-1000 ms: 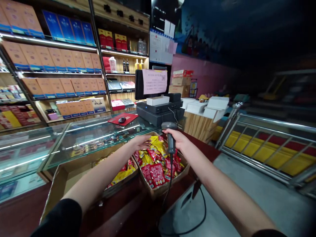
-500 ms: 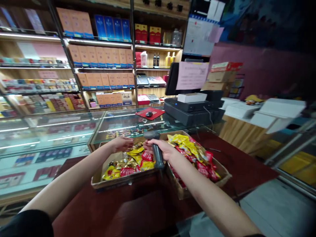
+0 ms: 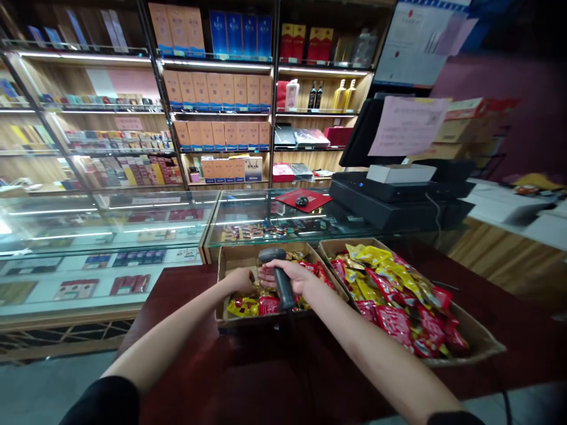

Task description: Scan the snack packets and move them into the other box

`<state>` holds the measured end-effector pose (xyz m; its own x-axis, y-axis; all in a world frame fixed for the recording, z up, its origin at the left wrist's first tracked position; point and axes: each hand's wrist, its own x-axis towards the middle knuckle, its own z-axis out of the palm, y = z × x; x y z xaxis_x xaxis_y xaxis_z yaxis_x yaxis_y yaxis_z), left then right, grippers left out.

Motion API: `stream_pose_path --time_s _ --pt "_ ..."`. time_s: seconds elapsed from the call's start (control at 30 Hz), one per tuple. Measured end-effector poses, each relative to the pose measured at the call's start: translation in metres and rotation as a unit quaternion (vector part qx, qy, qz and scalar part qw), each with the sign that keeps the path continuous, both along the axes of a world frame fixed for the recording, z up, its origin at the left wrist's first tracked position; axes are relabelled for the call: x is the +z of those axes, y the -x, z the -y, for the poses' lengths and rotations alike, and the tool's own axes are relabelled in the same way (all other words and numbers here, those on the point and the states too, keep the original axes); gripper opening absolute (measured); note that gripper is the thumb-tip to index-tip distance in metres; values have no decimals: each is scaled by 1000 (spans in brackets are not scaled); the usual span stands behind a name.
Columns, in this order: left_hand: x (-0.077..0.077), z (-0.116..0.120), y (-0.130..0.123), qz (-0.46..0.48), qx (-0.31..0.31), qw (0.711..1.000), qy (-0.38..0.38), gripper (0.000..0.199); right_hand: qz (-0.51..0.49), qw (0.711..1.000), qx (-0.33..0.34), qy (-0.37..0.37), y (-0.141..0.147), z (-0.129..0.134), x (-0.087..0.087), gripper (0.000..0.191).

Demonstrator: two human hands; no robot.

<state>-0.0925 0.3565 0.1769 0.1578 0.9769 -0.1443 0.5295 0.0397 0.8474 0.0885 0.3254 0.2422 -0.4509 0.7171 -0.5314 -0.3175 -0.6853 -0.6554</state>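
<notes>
My right hand (image 3: 287, 274) grips a dark grey handheld barcode scanner (image 3: 279, 277), its head tilted up and to the left. It is held over a cardboard box (image 3: 239, 255) of small foil snack packets (image 3: 248, 306) in yellow, gold and red. My left hand (image 3: 238, 281) rests palm-down just left of the scanner, above those packets, its palm hidden. To the right, a second cardboard box (image 3: 472, 336) brims with red and yellow packets (image 3: 392, 298).
Both boxes sit on a dark red counter (image 3: 186, 313) before a glass display case (image 3: 266, 227). A black till (image 3: 398, 203) and monitor (image 3: 363, 133) stand at right, with a red mat and mouse (image 3: 303, 200) nearby. Boxed goods fill the rear shelves (image 3: 217, 88).
The view has swung left. My hands moved from above the red-packet box to above the left box, and my right hand keeps hold of the scanner.
</notes>
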Motion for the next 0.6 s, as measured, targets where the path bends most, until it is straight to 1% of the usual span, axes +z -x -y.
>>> stream_pose_path --time_s 0.07,0.13,0.2,0.27,0.37,0.47,0.53,0.6 --pt "-1 0 -2 -5 -10 1000 4 35 2 1000 -9 3 -2 0 -3 9" --pt "1 -3 0 -11 -15 1000 7 36 2 1000 -21 -3 -9 0 -5 10" --pt "8 -8 6 -15 -18 1000 0 35 10 999 -37 -22 -18 0 -7 10" --pt "19 -14 13 -2 -31 1000 -7 36 27 997 -49 -51 -28 -1 -6 9" --pt "39 -21 17 71 -71 995 3 41 57 993 -54 -89 -37 -2 -3 10" --pt "58 -22 9 152 -99 983 41 44 56 990 -46 -122 -39 0 3 11" --pt "66 -19 -3 204 -104 971 71 48 44 987 -35 -148 -39 4 6 12" --pt "68 -15 -19 250 -86 959 97 50 42 982 -44 -180 -40 8 8 14"
